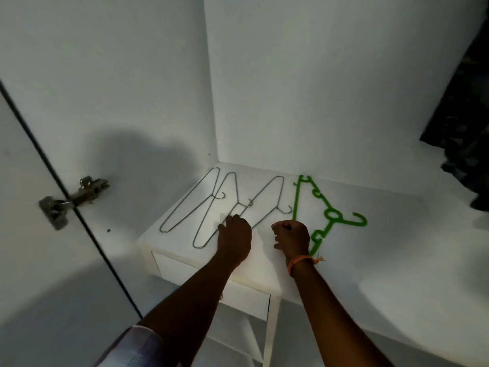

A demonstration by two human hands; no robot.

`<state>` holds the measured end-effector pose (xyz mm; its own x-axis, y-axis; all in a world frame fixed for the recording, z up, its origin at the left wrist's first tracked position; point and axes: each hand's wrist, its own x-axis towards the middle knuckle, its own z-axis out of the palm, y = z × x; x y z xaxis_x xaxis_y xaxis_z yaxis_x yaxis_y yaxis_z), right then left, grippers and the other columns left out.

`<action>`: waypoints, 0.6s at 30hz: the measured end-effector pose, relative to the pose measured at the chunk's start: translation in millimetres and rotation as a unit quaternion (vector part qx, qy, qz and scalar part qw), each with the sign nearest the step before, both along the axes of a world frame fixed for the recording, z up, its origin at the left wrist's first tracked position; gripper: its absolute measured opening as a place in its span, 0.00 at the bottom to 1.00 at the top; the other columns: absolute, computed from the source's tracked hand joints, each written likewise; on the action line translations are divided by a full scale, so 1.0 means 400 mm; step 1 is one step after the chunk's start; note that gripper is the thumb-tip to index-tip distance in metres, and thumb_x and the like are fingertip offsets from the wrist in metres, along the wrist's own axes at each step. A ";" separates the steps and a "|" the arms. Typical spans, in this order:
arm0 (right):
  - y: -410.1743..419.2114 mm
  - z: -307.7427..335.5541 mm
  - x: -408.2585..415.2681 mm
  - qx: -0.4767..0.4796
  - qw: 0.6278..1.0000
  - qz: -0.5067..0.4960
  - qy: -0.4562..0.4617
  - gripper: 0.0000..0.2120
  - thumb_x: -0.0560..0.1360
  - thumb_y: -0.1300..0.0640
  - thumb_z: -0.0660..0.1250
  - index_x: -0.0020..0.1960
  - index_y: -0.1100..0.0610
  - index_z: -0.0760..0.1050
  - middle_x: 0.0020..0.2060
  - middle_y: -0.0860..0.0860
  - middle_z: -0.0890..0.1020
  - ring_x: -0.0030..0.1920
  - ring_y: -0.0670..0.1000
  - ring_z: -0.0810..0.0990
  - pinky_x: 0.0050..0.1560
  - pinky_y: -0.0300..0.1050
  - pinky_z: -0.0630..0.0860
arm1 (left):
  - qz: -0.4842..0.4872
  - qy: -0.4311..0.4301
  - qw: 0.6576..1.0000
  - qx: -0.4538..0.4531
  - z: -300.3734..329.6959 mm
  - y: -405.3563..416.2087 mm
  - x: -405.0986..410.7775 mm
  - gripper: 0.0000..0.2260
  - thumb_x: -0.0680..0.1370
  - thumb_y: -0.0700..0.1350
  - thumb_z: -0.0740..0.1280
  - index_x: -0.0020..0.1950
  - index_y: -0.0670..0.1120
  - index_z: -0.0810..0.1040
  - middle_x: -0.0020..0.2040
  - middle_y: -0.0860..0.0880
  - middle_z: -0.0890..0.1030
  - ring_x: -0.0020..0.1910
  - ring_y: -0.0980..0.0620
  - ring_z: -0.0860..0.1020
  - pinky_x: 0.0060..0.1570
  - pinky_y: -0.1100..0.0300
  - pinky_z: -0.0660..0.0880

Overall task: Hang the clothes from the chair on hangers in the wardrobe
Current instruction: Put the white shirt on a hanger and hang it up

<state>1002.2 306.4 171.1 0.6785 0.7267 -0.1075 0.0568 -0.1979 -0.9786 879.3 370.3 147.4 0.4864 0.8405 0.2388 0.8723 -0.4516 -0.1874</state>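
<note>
While both hands are down on the white shelf (370,234) inside the wardrobe, this looks like the hanger-picking step, nothing hung by these hands yet as far as I can tell. 3 wire hangers (211,205) lie in a row near the shelf's back left corner, and 1 green hanger (328,213) sits just right of them. The left hand (234,235) rests fingers-down on the lower end of the middle wire hanger, touching it, but I can't tell if it actually has hold. The right hand (291,238) is curled into a loose fist holding nothing, just beside the green hanger. Some dark clothing (463,123) hangs at the right edge. The chair and its clothes aren't in view. Next move probably needs a proper pinch on 1 thin wire and a lift off the flat shelf without dragging the neighbours.
</note>
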 end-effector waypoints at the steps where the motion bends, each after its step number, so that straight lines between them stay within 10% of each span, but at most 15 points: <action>1: 0.013 -0.001 0.012 0.000 1.000 0.009 0.016 0.10 0.74 0.63 0.71 0.35 0.57 0.78 0.33 0.56 0.81 0.31 0.52 0.79 0.40 0.53 0.83 | 0.001 0.000 1.000 0.021 -0.002 0.003 0.000 0.17 0.77 0.39 0.51 0.60 0.39 0.75 0.57 0.42 0.75 0.57 0.42 0.75 0.51 0.49 0.75; 5: 0.051 -0.004 0.027 -0.004 0.995 0.040 0.094 0.09 0.77 0.58 0.70 0.41 0.62 0.78 0.36 0.60 0.81 0.32 0.52 0.79 0.37 0.49 0.82 | -0.022 -0.060 0.995 0.073 -0.039 0.015 0.014 0.13 0.73 0.38 0.54 0.41 0.40 0.79 0.39 0.44 0.76 0.33 0.49 0.76 0.25 0.60 0.70; 11: 0.097 0.040 0.024 0.061 0.965 0.082 0.242 0.40 0.73 0.41 0.73 0.76 0.50 0.57 0.52 0.62 0.80 0.47 0.60 0.85 0.45 0.59 0.83 | -0.094 -0.043 0.979 0.175 -0.028 -0.061 0.029 0.08 0.73 0.34 0.64 0.35 0.42 0.71 0.32 0.45 0.68 0.28 0.49 0.66 0.24 0.58 0.63; 18: 0.114 0.052 -0.022 0.138 0.966 -0.055 0.213 0.13 0.81 0.60 0.54 0.59 0.57 0.75 0.34 0.56 0.75 0.23 0.50 0.69 0.22 0.38 0.68 | -0.089 -0.097 0.979 0.154 -0.015 -0.152 -0.019 0.22 0.83 0.40 0.42 0.39 0.42 0.72 0.34 0.46 0.70 0.30 0.50 0.69 0.28 0.59 0.58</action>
